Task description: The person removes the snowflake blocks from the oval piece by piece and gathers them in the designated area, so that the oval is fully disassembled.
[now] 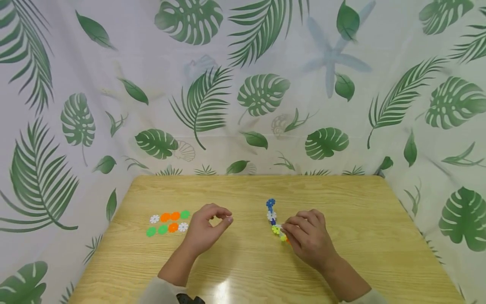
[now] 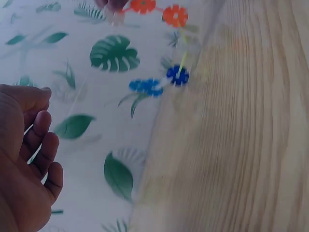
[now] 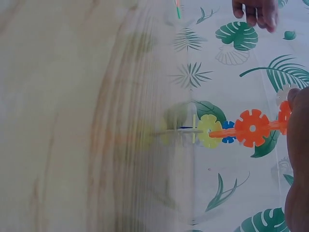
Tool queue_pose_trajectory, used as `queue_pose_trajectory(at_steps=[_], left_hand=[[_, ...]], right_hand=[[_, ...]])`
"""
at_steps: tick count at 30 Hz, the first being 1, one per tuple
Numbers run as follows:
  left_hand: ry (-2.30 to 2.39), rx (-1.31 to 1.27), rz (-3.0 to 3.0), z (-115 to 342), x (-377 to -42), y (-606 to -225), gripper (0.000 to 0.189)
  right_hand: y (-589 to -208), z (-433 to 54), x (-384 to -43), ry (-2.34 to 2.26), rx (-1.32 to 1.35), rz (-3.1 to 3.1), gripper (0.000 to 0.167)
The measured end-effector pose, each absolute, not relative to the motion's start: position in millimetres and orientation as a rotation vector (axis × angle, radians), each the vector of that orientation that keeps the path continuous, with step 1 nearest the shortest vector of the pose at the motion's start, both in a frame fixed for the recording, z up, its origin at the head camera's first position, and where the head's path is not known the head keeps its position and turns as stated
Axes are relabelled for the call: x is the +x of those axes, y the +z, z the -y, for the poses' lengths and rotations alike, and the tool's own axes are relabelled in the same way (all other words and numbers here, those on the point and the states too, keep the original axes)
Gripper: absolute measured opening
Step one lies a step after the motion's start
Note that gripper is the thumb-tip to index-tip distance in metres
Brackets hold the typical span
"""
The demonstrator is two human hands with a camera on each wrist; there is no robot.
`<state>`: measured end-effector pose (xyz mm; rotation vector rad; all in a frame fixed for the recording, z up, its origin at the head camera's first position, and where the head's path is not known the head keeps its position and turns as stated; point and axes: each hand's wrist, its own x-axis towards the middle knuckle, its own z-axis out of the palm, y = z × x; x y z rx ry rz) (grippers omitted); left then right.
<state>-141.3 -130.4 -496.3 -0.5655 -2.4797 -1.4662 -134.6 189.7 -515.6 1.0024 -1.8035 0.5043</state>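
A chain of interlocked flower-shaped plastic discs [image 1: 271,215] runs toward the right hand [image 1: 310,238], blue at its far end, then white, yellow and orange. The right hand pinches the near end of this chain. In the right wrist view, a white disc [image 3: 285,94] is at its fingertips, beside an orange disc [image 3: 252,128] and a yellow disc [image 3: 209,130]. A dark blue disc [image 2: 177,75] shows at the lower part of the chain in the left wrist view. The left hand [image 1: 206,228] is apart from the chain, fingers loosely bent, holding nothing.
Left of the left hand, two rows of loose flower discs lie on the wooden table [image 1: 243,266]: white [image 1: 154,219], orange [image 1: 165,217] and green [image 1: 151,231] ones. A leaf-patterned cloth [image 1: 220,122] rises behind the table and along both sides.
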Motion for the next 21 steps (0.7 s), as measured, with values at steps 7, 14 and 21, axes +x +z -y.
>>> queue_pose_trajectory(at_steps=[7,14,21], left_hand=[[-1.36,-0.804,2.512,82.5,-143.4,-491.9,0.014],[-1.139,-1.012,2.499,52.3,-146.9,-492.3,0.013],[-1.045,-1.047,2.5,44.8,-145.6,-495.2,0.009]], right_hand=[[-517.6,-186.1,-135.6,0.498,1.017,1.805,0.029],[-516.9,-185.6,-134.5,0.486,1.026,1.828,0.029],[-515.6,-182.4,-133.8,0.478,1.039,1.804,0.03]])
